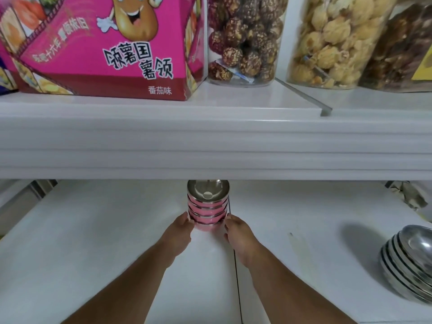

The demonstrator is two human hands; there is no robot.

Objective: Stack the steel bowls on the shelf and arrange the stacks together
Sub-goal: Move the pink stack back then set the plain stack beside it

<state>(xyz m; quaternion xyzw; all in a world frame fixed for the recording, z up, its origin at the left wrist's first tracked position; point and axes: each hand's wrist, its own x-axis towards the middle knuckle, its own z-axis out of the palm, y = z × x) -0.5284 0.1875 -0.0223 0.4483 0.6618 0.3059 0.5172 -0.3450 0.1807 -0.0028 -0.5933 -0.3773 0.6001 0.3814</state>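
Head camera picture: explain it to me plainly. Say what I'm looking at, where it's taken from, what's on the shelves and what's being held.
There is no machine here, just a person's two bare arms. The camera sits on the person's head, looking forward and down, so the arms reach in from the bottom. The left hand and right hand grip the foot of a pink bowl stack from either side; the stack stands far back on the lower shelf. At the right edge a second, plain steel stack sits apart, leaning. The upper shelf carries a pink snack box and clear jars of snacks.
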